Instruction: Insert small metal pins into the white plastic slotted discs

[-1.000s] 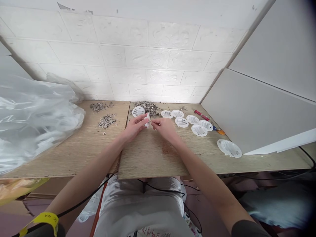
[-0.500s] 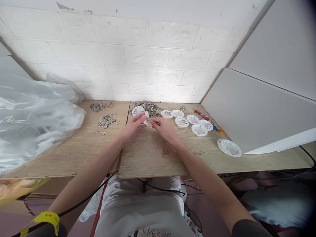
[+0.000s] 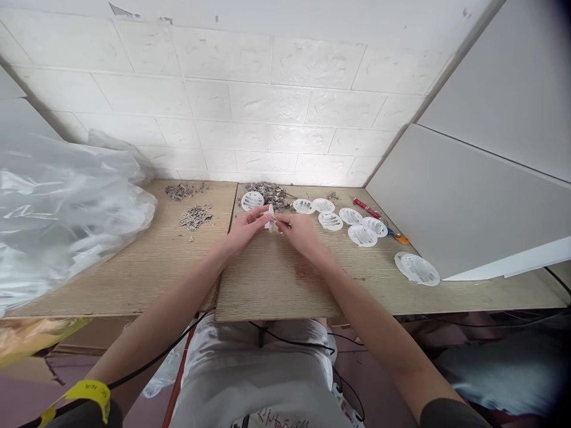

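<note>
A white disc (image 3: 270, 219) stands nearly edge-on between the hands, raised over the tabletop (image 3: 276, 285). The left hand (image 3: 247, 230) grips it from 9 o'clock, thumb and fingers closed on it. The right hand (image 3: 298, 229), at 3 o'clock, has its fingers pinched together on a thin piece (image 3: 275, 218) that meets the disc's face; it is too small to identify.

The disc looks like thin plastic: probably light, fairly stiff, a little slick, and weaker across any slots. The rim seems the best hold, leaving the face accessible.

Just beyond, between 10 and 11 o'clock, lies 1 slotted disc (image 3: 252, 200); a dark heap of small parts (image 3: 270, 194) sits at 12. Around 3 o'clock are 6 loose discs (image 3: 331, 222). Farther out, a pale heap (image 3: 196, 217) and a plastic bag (image 3: 66, 202) lie toward 9.
</note>
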The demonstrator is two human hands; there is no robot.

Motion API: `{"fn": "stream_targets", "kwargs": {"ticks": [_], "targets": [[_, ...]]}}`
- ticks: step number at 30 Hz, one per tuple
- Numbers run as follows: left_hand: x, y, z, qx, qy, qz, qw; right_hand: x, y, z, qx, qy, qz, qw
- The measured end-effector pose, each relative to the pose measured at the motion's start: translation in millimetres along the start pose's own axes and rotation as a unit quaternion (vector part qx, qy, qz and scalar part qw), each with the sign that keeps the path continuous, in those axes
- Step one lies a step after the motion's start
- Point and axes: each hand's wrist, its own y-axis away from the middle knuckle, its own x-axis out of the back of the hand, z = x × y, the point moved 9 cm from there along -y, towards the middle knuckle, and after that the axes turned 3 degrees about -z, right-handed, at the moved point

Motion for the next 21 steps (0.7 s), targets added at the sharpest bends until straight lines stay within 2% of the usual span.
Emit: {"fn": "stream_targets", "kwargs": {"ticks": [12,15,21], "targets": [[-2.4,3.1,-0.2,0.014,-0.043,0.000,0.999,-5.4,1.9,-3.3,0.003,0.106,-0.018,0.994],[-3.0,2.1,-0.6,0.010,-0.007,0.004,1.000,-3.9,1.1,-4.0,0.004,0.092,-0.006,0.996],[2.3,2.1,1.5,0.007,0.064,0.061,0.996,1.7,0.5,-4.8,0.001,0.033,0.025,0.999]]}}
